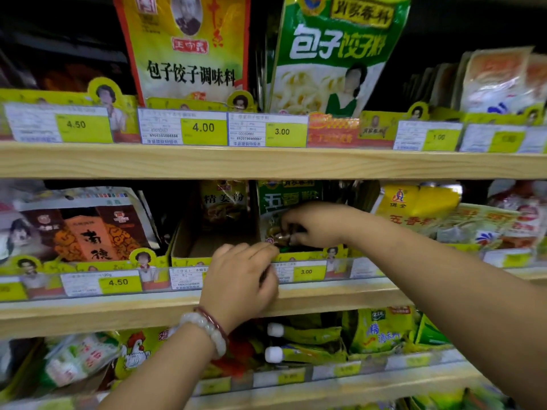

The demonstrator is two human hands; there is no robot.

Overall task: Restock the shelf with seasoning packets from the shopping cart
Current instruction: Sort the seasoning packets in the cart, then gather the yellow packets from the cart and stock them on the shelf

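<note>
Head view: the right hand [318, 223] reaches into the middle shelf [340, 294], its grip pinched on the lower part of a green packet [282, 202] that stands upright in a box behind the 3.00 price tag [306, 272]. The left hand [241, 279], with a bead bracelet [207, 329] at the wrist, rests at the shelf's front rail just left of that tag, fingers curled against the rail, grip holding nothing I can make out
</note>
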